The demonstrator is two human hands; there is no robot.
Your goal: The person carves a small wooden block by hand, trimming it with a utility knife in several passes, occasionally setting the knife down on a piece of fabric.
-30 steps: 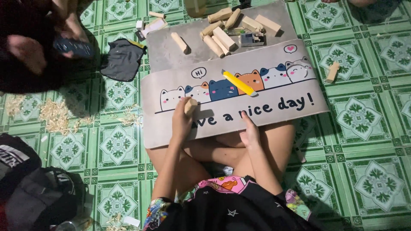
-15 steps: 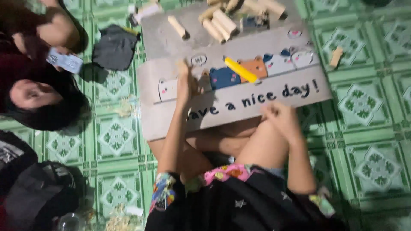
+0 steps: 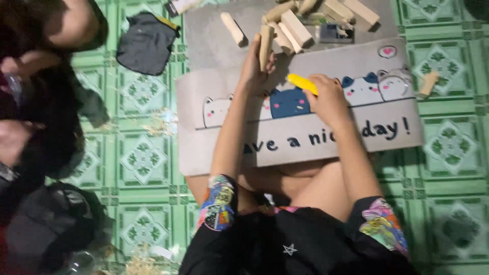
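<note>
- Left hand [image 3: 253,69]: fingers clamped around an upright wooden stick [image 3: 265,45].
- Right hand [image 3: 327,97]: fingers curled onto a yellow tool [image 3: 301,83].
- Beneath both hands: grey mat [image 3: 214,46] with cartoon cat heads and dark lettering.
- Beyond the fingertips: pile of wooden blocks [image 3: 326,15].

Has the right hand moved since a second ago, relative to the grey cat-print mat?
Yes. The right hand moved from the mat's near edge up to the cat row, onto the yellow tool.

Grey rectangular printed mat [image 3: 326,137] on green tiled floor, cartoon cats, dark lettering
</note>
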